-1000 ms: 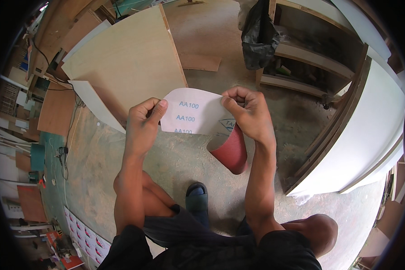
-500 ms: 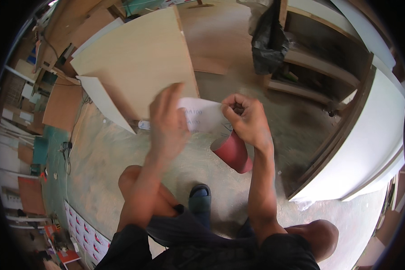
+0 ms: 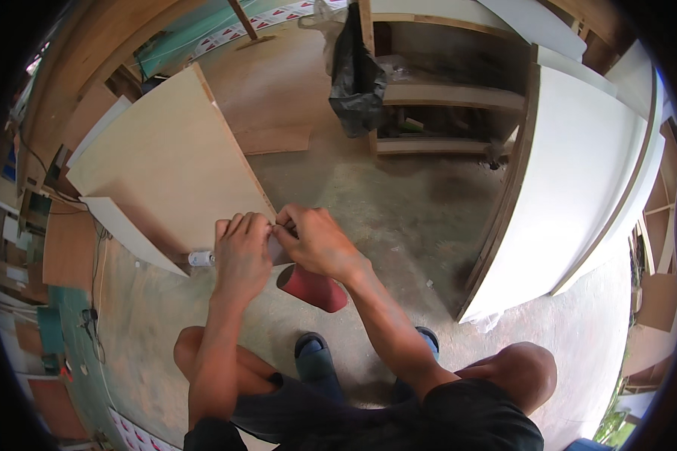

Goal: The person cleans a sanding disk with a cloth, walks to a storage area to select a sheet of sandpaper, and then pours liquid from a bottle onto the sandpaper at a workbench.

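Note:
Both my hands meet over the floor on a strip of sandpaper (image 3: pixel 312 290) with a pale back and a dark red face. Its lower end curls into a loose roll beneath my right hand. My left hand (image 3: pixel 243 254) is closed on the strip's upper edge, fingers bent. Right beside it, my right hand (image 3: pixel 314 239) pinches the same edge between thumb and fingers. The fingertips of the two hands nearly touch. Most of the pale part is hidden behind the hands.
A plywood panel (image 3: pixel 169 161) leans ahead on the left, with a small white can (image 3: pixel 201 258) at its foot. A black plastic bag (image 3: pixel 357 86) hangs from an open wooden shelf unit (image 3: pixel 451 96). At the right stands a large white panel (image 3: pixel 557 180). Cables (image 3: pixel 90 319) lie on the left.
My hands have come together from opposite ends of the stretched sandpaper, bunching its upper part. The view has turned right, so the surroundings sit further left.

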{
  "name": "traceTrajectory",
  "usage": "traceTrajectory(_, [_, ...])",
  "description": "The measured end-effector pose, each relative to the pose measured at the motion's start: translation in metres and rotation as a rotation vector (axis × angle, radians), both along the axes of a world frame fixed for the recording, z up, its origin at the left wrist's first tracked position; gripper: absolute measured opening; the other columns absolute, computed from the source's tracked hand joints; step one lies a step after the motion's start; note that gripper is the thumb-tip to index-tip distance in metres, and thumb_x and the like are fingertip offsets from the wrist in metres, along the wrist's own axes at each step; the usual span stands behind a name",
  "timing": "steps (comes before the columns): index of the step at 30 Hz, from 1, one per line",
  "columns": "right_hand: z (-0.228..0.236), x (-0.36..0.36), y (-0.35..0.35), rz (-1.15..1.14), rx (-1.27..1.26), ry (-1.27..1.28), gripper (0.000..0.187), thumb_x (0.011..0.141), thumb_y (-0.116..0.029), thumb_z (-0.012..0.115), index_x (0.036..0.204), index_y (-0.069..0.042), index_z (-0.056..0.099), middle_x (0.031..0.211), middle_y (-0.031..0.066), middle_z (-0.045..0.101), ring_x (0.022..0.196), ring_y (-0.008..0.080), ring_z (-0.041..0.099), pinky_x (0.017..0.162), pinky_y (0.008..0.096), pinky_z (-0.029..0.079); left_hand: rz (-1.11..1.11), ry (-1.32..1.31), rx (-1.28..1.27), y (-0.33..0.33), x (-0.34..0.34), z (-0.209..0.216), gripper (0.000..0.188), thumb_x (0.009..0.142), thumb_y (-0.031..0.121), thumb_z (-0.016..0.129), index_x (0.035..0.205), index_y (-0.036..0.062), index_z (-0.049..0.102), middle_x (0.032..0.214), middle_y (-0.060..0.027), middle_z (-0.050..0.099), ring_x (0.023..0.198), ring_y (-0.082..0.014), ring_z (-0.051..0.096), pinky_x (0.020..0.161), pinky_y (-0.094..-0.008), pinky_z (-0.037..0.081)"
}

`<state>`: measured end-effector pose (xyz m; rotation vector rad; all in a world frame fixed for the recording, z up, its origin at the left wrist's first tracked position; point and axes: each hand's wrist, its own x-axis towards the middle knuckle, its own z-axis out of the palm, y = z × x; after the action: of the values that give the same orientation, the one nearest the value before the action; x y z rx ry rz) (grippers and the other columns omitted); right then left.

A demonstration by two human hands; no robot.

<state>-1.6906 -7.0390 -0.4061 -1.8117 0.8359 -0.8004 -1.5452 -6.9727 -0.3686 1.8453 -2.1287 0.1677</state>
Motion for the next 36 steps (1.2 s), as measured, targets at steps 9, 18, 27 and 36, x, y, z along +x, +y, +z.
traceTrajectory(9, [-0.009, 0.013, 0.007, 0.131, -0.274, 0.037, 0.019, 0.085, -0.021, 0.057, 0.083, -0.004, 0.063, 0.079, 0.0175, 0.065, 0.08, 0.0398, 0.063, 0.069, 0.0493, 0.049, 0.087, 0.039, 0.065, 0.012, 0.018, -0.006, 0.022, 0.099, 0.014, 0.047, 0.081, 0.0037, 0.051, 0.074, -0.0114, 0.053, 0.074, -0.0281, 0.049, 0.079, -0.0391, 0.036])
traceTrajectory(18, [-0.023, 0.027, 0.007, 0.035, -0.558, -0.189, 0.015, 0.076, -0.016, 0.062, 0.084, -0.004, 0.066, 0.072, 0.0104, 0.059, 0.07, 0.0298, 0.058, 0.06, 0.0419, 0.048, 0.163, 0.794, 0.36, 0.006, 0.046, -0.02, 0.017, 0.093, 0.004, 0.046, 0.076, 0.0021, 0.047, 0.066, -0.0046, 0.04, 0.065, -0.0126, 0.037, 0.065, -0.0298, 0.036])
traceTrajectory(27, [-0.048, 0.034, 0.01, 0.068, -0.72, -0.155, 0.016, 0.074, -0.02, 0.067, 0.077, -0.004, 0.063, 0.072, 0.0084, 0.06, 0.074, 0.0263, 0.059, 0.061, 0.0382, 0.05, 0.319, 1.095, 0.478, 0.009, 0.045, -0.04, 0.016, 0.084, -0.005, 0.042, 0.071, 0.0035, 0.047, 0.069, 0.0043, 0.04, 0.065, -0.0049, 0.034, 0.057, -0.0251, 0.03])
traceTrajectory(36, [-0.04, 0.034, 0.031, 0.155, -0.725, -0.145, 0.017, 0.078, -0.018, 0.066, 0.08, -0.004, 0.057, 0.082, 0.0091, 0.058, 0.078, 0.025, 0.06, 0.061, 0.0368, 0.052, 0.364, 1.372, 0.523, 0.016, 0.084, -0.059, 0.024, 0.096, 0.011, 0.044, 0.073, 0.0034, 0.047, 0.069, 0.0042, 0.043, 0.066, -0.0048, 0.039, 0.06, -0.0246, 0.035])
